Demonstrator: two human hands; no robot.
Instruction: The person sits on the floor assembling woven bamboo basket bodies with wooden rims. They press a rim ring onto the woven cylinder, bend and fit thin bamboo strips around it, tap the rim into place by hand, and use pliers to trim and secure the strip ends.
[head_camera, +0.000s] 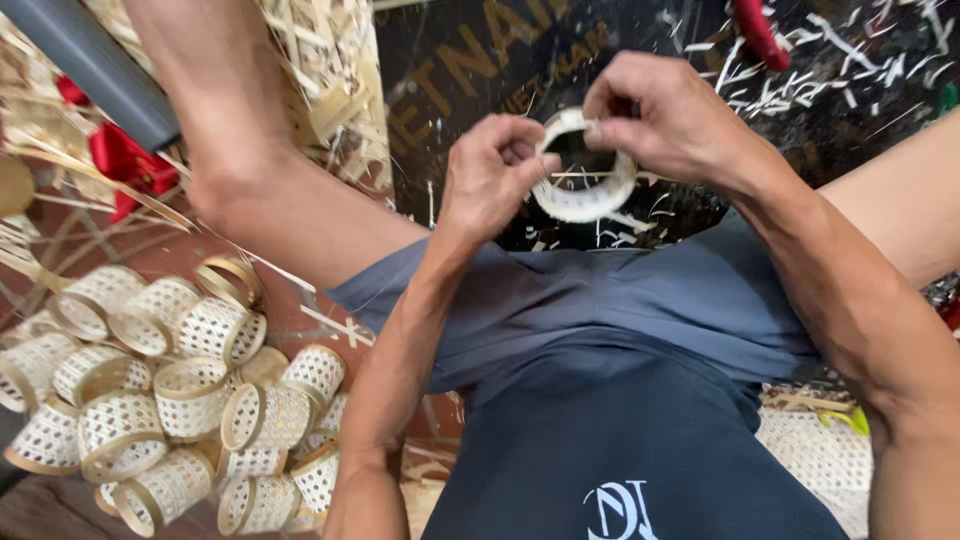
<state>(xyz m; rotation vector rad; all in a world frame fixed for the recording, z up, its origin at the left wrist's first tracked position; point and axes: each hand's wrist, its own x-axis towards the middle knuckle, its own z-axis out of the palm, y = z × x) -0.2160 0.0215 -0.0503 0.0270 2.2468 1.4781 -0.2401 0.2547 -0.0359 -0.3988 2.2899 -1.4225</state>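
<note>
Above my lap, I am pinching one small woven ring (583, 180) between both hands, my left hand (492, 175) gripping its near rim and my right hand (668, 120) pressing its top edge. Judging by that, this ring is being finished, while a heap of finished woven rings (170, 390) is piling up on the floor by my left knee.

left: woven rings pile (180, 390) blocks floor | centre: knees (250, 190) flank open gap | ahead: scraps (850, 60)

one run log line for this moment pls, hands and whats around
left hand: pinching woven ring | right hand: gripping ring's top edge | floor left: pile of woven cane cylinders | scraps: cane shavings
</note>
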